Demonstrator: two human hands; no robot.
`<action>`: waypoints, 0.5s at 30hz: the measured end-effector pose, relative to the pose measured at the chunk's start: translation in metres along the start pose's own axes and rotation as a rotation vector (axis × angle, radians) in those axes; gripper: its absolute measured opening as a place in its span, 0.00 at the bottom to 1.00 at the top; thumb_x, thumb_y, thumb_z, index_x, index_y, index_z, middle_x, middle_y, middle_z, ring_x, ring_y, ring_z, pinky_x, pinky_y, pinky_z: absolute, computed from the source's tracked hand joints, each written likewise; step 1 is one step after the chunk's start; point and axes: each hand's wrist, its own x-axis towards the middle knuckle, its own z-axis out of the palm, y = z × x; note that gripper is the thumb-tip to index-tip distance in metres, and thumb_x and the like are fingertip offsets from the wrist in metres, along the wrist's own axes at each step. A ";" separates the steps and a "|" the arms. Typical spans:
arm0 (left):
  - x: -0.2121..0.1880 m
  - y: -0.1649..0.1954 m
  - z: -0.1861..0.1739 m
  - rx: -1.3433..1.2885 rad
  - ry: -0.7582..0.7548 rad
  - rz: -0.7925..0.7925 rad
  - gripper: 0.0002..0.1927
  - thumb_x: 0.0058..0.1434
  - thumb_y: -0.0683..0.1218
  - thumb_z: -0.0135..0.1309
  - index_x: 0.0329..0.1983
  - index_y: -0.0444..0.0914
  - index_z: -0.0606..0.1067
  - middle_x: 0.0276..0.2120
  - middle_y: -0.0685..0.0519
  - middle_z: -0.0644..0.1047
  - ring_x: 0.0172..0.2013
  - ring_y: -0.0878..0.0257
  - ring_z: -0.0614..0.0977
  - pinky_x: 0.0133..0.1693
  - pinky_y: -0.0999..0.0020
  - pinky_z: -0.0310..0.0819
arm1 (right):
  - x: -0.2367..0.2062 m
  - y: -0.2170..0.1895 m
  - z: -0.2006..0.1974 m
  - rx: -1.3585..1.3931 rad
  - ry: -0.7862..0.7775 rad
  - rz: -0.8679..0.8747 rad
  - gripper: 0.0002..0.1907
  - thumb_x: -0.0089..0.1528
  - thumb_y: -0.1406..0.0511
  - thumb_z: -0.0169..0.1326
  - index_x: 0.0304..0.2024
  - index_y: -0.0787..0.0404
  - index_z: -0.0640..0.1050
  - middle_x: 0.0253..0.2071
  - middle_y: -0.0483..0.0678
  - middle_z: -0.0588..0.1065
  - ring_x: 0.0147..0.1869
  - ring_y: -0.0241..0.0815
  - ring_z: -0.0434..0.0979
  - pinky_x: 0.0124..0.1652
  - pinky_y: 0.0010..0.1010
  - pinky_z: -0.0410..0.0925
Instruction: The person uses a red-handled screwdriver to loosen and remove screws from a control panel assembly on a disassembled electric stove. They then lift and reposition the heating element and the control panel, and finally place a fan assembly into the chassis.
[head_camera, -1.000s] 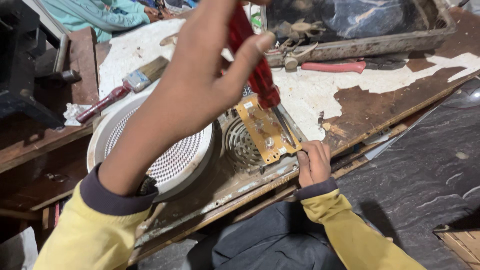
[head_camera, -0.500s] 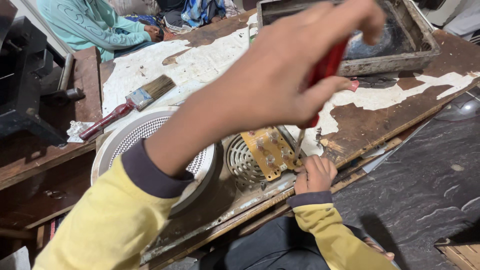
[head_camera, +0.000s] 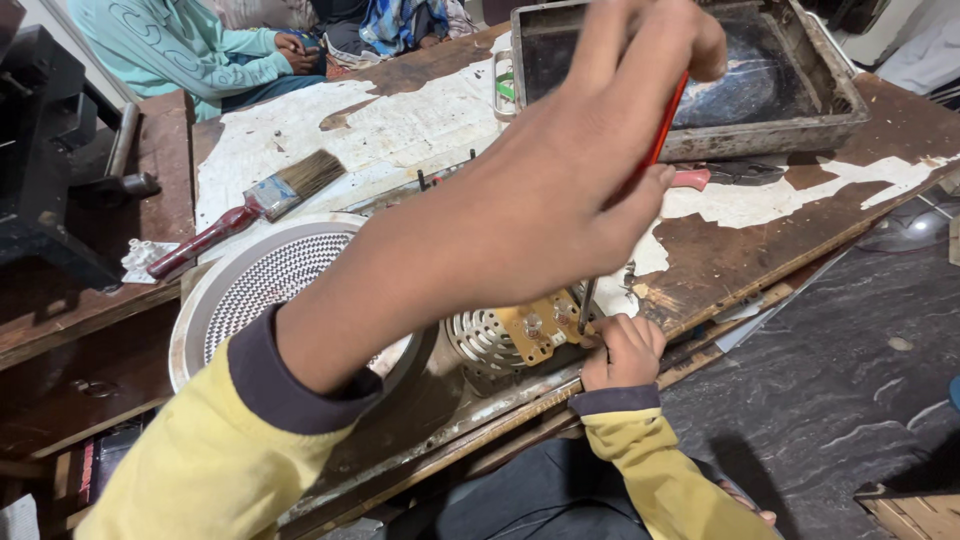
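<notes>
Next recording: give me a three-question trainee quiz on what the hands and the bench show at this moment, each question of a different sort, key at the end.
1. True or false: the left hand holds a red-handled screwdriver upright over the yellow circuit board.
2. Multiple choice: where does the paintbrush lie? A) inside the metal tray; B) on the bench beyond the round perforated disc; C) under the right hand.
3. Fill in: the right hand rests at the bench's near edge, beside the ____ circuit board.

Key: 1 true. 2 B. 3 yellow.
</notes>
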 end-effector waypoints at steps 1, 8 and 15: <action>0.000 -0.003 -0.002 -0.026 -0.007 0.045 0.24 0.72 0.37 0.54 0.62 0.39 0.54 0.55 0.43 0.67 0.53 0.50 0.78 0.48 0.57 0.73 | 0.001 -0.001 -0.001 0.003 -0.001 -0.001 0.11 0.49 0.75 0.51 0.34 0.62 0.76 0.33 0.50 0.73 0.44 0.54 0.71 0.54 0.42 0.61; 0.006 -0.003 -0.001 0.166 -0.024 -0.168 0.29 0.68 0.48 0.64 0.62 0.38 0.60 0.39 0.44 0.73 0.39 0.45 0.79 0.42 0.51 0.72 | 0.002 -0.005 -0.004 0.019 -0.031 0.039 0.05 0.51 0.74 0.52 0.29 0.60 0.74 0.31 0.47 0.73 0.42 0.51 0.71 0.48 0.40 0.61; -0.005 -0.017 -0.011 0.100 0.011 -0.023 0.23 0.71 0.43 0.55 0.61 0.34 0.58 0.49 0.41 0.72 0.46 0.46 0.78 0.50 0.55 0.75 | 0.003 -0.005 -0.005 0.031 -0.063 0.064 0.06 0.52 0.74 0.52 0.27 0.58 0.75 0.31 0.46 0.73 0.41 0.51 0.70 0.46 0.39 0.61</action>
